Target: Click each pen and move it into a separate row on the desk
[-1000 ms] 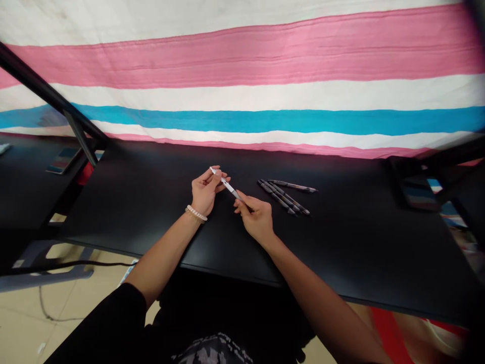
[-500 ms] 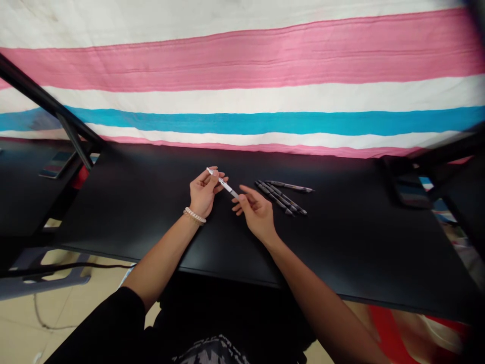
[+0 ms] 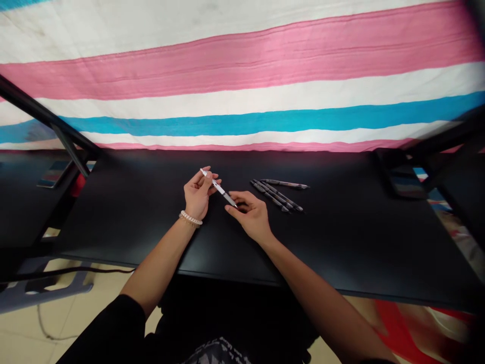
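1. Phone-like slab [image 3: 54, 174], dark and glossy, lying flat well to the left of the left hand, beyond a slanting black bar [image 3: 74, 147].
2. Bracelet [image 3: 190, 219], one, pale and coiled, worn at the wrist just below the left hand.
3. Left hand [image 3: 197, 194], palm turned up above the black tabletop [image 3: 125, 212]; thumb and fingers pinched closed on a pen.
4. White pen [image 3: 220, 188], one, with a grey grip section; held between the two hands, its white end in the left hand, its tip slanting down to the right.
5. Right hand [image 3: 250, 215], half open, thumb and forefinger parted about the pen's tip; whether they touch it I cannot tell.
6. Dark pens [image 3: 278, 196], a close bundle, lying just right of the right hand.
7. Single pen [image 3: 286, 184], lying behind that bundle, farther from the right hand.
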`<state>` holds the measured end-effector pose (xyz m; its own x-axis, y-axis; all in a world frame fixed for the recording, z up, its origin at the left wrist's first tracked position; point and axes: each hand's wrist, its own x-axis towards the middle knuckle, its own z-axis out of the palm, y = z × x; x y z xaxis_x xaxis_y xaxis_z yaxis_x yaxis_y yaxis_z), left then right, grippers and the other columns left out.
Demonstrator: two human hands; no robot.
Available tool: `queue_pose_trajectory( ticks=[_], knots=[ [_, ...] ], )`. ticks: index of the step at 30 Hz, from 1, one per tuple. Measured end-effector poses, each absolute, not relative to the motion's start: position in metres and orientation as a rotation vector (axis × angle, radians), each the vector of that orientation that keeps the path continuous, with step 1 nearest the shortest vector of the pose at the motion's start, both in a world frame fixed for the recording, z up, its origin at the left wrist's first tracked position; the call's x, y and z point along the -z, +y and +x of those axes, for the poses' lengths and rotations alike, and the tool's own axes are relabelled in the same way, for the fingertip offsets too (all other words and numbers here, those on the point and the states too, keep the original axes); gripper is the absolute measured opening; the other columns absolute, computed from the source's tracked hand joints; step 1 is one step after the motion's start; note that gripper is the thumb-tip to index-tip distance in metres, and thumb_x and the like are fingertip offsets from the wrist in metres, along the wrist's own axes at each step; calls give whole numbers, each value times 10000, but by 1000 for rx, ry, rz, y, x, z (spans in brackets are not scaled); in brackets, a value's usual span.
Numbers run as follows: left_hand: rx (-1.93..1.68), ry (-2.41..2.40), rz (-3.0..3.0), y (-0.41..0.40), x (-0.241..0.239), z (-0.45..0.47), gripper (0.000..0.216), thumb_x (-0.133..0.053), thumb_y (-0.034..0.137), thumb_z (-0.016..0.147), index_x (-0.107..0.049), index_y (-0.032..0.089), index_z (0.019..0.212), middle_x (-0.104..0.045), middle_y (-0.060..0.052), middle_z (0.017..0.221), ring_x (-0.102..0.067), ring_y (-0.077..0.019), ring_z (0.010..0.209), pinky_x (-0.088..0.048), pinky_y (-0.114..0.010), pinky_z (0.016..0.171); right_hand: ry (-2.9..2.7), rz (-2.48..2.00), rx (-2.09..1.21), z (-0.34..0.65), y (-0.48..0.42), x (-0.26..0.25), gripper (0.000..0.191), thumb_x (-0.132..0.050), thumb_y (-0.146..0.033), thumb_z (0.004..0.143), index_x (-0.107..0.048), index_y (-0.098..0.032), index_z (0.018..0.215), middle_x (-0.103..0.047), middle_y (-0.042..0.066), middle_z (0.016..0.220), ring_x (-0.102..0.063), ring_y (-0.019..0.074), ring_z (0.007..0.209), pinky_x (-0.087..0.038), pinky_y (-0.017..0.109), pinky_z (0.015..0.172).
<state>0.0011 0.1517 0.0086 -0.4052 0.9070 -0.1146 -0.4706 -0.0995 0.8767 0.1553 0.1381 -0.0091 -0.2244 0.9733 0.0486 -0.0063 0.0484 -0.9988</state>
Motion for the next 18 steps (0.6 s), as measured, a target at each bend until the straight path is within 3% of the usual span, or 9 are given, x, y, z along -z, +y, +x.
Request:
queue_pose_trajectory(
  ticks=[4, 6, 8, 12, 18],
  knots=[
    [-1708, 1107, 585, 152, -9, 0, 428, -850, 396, 709, -713, 178, 1051, -738, -33, 853, -718, -133, 729, -564, -255, 687, -1315, -1014, -1508, 154, 136, 8, 395, -680, -526, 834, -708, -180, 1023, -725, 43, 750, -674, 157, 598, -569, 302, 544],
    [-1704, 1108, 592, 151, -10, 0, 422, -844, 401, 717, -713, 182, 1054, -736, -33, 852, -717, -132, 729, -565, -251, 685, -1315, -1006, -1447, 153, 136, 9, 371, -761, -490, 777, -697, -186, 979, -732, 46, 795, -696, 167, 687, -593, 322, 654],
    [-1711, 1105, 592, 151, -11, -1, 419, -845, 402, 715, -715, 186, 1050, -734, -32, 850, -717, -131, 730, -567, -249, 683, -1314, -983, -1460, 153, 135, 8, 451, -814, -468, 728, -665, -202, 1059, -746, 45, 848, -712, 178, 744, -598, 328, 693],
    [-1714, 1100, 607, 150, -12, -1, 417, -849, 405, 708, -722, 187, 1040, -731, -28, 838, -711, -123, 702, -564, -234, 648, -1338, -919, -1637, 153, 133, 6, 390, -644, -531, 873, -672, -182, 1044, -750, 45, 752, -703, 168, 617, -587, 312, 580],
    [-1838, 1188, 559, 150, -14, 1, 386, -846, 408, 706, -728, 171, 986, -736, -40, 819, -715, -138, 691, -577, -262, 661, -1436, -1060, -1233, 153, 129, 8, 204, -725, -369, 836, -750, -207, 958, -775, 42, 841, -723, 178, 709, -603, 333, 683]
  ],
)
